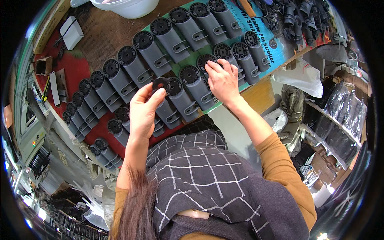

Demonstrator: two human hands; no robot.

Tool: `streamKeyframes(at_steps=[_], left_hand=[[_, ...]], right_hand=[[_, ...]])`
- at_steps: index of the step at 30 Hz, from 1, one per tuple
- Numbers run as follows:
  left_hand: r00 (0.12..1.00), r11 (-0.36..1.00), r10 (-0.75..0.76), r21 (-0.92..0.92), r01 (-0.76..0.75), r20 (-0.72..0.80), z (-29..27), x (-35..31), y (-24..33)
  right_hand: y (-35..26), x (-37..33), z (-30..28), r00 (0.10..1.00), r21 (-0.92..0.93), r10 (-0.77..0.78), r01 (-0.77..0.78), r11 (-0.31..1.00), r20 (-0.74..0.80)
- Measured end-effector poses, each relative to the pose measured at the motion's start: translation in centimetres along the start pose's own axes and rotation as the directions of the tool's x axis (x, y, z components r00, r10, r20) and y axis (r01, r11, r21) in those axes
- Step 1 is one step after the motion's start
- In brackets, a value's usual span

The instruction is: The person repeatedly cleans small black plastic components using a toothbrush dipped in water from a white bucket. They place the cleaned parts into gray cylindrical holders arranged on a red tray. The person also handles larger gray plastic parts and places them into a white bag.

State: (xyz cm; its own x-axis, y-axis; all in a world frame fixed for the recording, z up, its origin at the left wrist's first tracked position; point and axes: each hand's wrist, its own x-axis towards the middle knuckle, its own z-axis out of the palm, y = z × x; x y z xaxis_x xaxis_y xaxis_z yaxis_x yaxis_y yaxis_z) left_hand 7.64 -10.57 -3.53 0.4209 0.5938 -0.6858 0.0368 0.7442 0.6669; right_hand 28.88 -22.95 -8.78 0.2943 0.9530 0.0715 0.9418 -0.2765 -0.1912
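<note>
Grey plastic tube-like parts [174, 44] lie in two slanting rows on the table, several in each. Most have a round black slotted disc at the far end and an oblong slot near the other end. Between its thumb and fingers, my left hand [143, 108] pinches a small round black disc [161, 83] with a hole in the middle. That disc is held just above the near row. My right hand [223, 82] has its fingers bent down onto the black disc end of one grey part [203, 61] in the near row. Whether those fingers hold anything small is hidden.
A white bowl [130, 8] stands at the far edge. A white box [72, 33] and an open cardboard box [43, 65] are at the left. Black parts [308, 20] are heaped at the far right. Plastic bags [300, 78] and shelving [336, 124] stand right of the table.
</note>
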Motion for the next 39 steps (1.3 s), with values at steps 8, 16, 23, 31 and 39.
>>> streamKeyframes(at_steps=[8, 16, 23, 31, 39], left_hand=[[0.987, 0.998, -0.004, 0.067, -0.007, 0.158, 3.3, 0.1, -0.3], [0.992, 0.984, 0.013, 0.175, -0.034, 0.124, 2.3, 0.0, -0.4], [0.995, 0.995, 0.034, 0.087, -0.042, 0.095, 1.5, 0.2, -0.7], [0.999, 0.998, 0.045, 0.034, -0.046, 0.027, 1.2, -0.3, -0.1], [0.991, 0.991, 0.132, 0.029, -0.132, -0.021, -2.4, -1.4, 1.3]], right_hand=[[-5.5, 0.8, -4.3, 0.855, 0.877, 0.209, -0.479, -0.032, 0.475], [4.5, 0.9, -3.0, 0.964, 0.01, 0.099, -0.099, 0.995, -0.247], [7.2, 1.8, 0.2, 0.972, -0.171, -0.105, 0.069, 0.983, -0.212], [7.1, 0.9, 0.1, 0.998, -0.157, -0.07, 0.068, 0.985, -0.005], [7.0, 1.1, -1.0, 0.98, -0.199, -0.072, 0.109, 0.974, 0.185]])
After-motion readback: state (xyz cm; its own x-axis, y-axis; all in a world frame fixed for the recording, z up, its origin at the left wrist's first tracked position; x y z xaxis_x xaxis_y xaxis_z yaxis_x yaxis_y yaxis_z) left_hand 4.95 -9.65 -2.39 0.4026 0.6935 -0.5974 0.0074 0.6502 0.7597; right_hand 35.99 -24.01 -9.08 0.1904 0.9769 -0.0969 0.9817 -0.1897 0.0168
